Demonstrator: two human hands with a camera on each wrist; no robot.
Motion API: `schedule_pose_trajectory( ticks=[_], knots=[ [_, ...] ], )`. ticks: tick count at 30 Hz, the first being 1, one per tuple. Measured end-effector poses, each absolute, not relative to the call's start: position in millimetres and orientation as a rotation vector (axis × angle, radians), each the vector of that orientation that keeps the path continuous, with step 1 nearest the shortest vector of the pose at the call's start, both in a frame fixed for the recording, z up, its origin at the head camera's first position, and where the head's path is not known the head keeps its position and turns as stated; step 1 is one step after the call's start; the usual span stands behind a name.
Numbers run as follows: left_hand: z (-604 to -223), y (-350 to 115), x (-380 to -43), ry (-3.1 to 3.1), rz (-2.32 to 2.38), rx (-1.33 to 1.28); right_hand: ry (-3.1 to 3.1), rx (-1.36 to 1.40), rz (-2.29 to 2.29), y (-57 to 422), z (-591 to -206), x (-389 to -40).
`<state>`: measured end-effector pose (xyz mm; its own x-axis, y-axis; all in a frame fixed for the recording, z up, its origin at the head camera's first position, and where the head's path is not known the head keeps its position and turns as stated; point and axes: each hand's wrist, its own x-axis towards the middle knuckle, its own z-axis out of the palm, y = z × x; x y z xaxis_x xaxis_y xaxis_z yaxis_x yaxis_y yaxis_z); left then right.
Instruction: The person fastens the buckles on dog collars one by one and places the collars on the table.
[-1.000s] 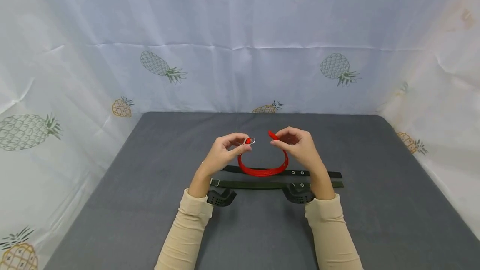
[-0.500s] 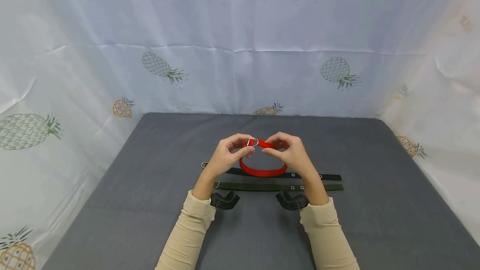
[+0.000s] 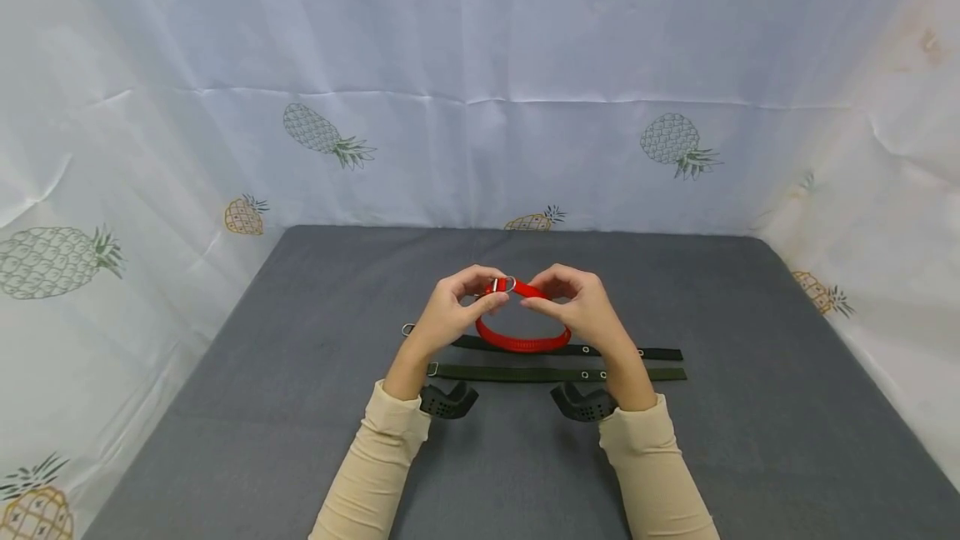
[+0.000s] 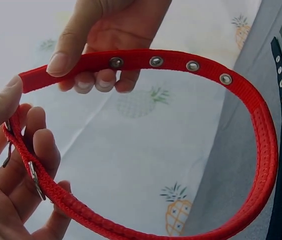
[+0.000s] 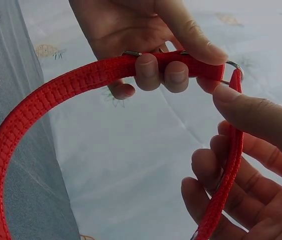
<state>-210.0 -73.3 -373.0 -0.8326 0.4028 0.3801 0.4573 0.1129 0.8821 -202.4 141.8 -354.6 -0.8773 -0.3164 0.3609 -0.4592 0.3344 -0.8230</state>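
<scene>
A red collar (image 3: 523, 346) is bent into a loop above the table, its ends brought together between the two hands. My left hand (image 3: 450, 311) pinches the end with the metal ring (image 5: 235, 65) and buckle (image 4: 36, 182). My right hand (image 3: 583, 307) pinches the strap's other end, which has several metal eyelets (image 4: 192, 65). In the right wrist view, the strap tip meets the ring; whether it passes fully through is hard to tell. The left fingers cover part of the buckle end.
A black collar (image 3: 480, 343) and a green collar (image 3: 510, 374) lie flat, side by side, on the grey table (image 3: 337, 457) beneath the hands. Black wrist mounts (image 3: 448, 401) sit under both wrists. A pineapple-print curtain (image 3: 480, 157) surrounds the table's back and sides.
One second ago the collar's ends were apart. My right hand has moved left and brought the strap tip to the ring. Over the last half second the hands have stayed almost still.
</scene>
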Motion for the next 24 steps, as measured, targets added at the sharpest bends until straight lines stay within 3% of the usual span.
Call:
schedule_pose_trajectory(
  ticks=[24],
  knots=[
    [-373.4,-75.1,-209.4,-2.423,-1.801,-0.946,-2.454,0.78,1.654,135.6,-357.6,-202.8]
  ],
)
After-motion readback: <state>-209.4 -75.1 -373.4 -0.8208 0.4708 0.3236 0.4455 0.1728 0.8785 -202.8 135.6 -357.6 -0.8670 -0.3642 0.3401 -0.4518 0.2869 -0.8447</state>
